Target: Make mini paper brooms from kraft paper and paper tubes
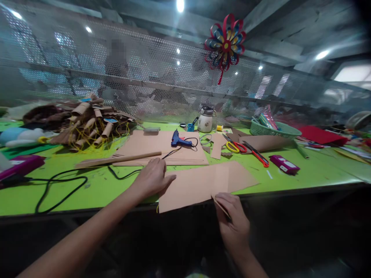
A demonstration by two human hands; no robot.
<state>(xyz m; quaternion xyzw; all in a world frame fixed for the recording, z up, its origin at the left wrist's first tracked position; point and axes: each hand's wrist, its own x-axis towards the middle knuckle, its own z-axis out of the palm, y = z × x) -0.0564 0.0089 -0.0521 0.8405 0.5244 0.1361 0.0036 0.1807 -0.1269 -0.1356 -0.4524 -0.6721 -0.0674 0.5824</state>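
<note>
Cardboard (188, 187) lies along the near edge of the green worktop (319, 170), slightly overhanging it, with a paler strip (222, 179) across its right half. The hands are apart: the right hand (233, 216) pinches the strip's near end between thumb and fingers; the left hand (152, 177) is at the cardboard's left end, beside the tip of a stick (136, 157), though whether it grips anything cannot be told. Beyond, a blue glue gun (180, 140) rests on stacked sheets (139, 141).

The right hand (234, 218) hides part of the strip (222, 179). The left edge cuts off a purple box (24, 166). A person (116, 71) behind the mesh (162, 73) is blurred.
</note>
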